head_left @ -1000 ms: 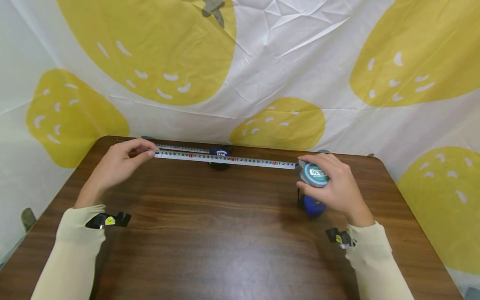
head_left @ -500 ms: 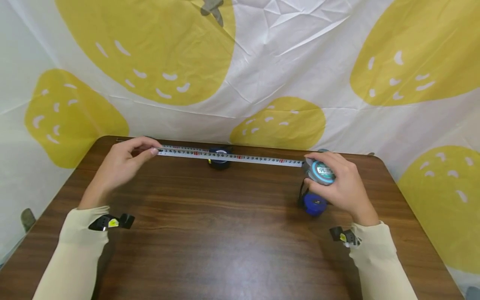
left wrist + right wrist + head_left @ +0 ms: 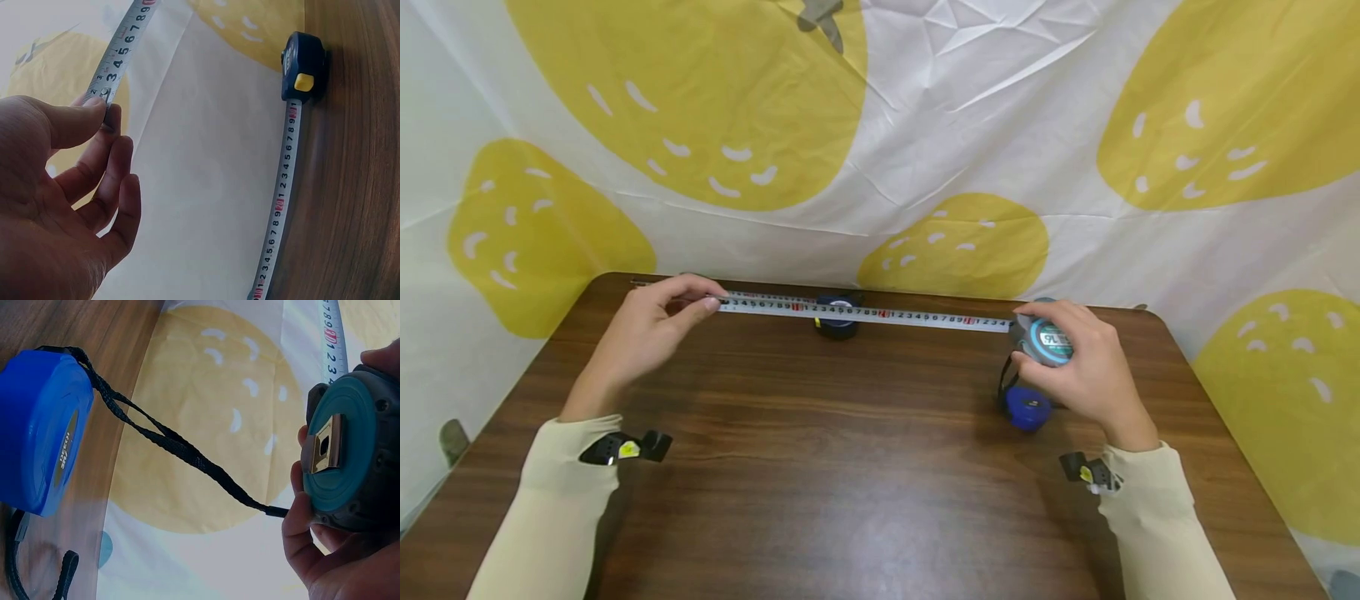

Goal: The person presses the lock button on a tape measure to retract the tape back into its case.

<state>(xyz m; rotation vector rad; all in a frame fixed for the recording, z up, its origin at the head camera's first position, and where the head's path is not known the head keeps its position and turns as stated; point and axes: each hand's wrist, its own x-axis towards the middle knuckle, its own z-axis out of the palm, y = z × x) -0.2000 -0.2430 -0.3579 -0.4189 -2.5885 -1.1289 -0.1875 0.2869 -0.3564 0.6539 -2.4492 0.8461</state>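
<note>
My right hand (image 3: 1082, 367) grips a grey-and-teal tape measure (image 3: 1048, 340), thumb below and index finger above. Its white blade (image 3: 917, 318) is pulled out straight across to the left, above the table. At the blade's end, my left hand (image 3: 643, 333) pinches the metal hook between thumb and forefinger; the other fingers curve loosely in the left wrist view. A black strap (image 3: 187, 453) hangs from the right hand toward a blue tape measure (image 3: 44, 431), which lies on the table beneath that hand.
Behind the held blade, a dark blue tape measure (image 3: 305, 67) with a yellow button sits near the table's back edge, its own blade (image 3: 281, 187) out toward the left. The brown wooden table (image 3: 850, 467) meets a white curtain (image 3: 760, 242) with yellow fruit print.
Both hands have shifted slightly right, carrying the stretched tape measure along. The length pulled out looks about the same. The tape measures on the table have stayed put.
</note>
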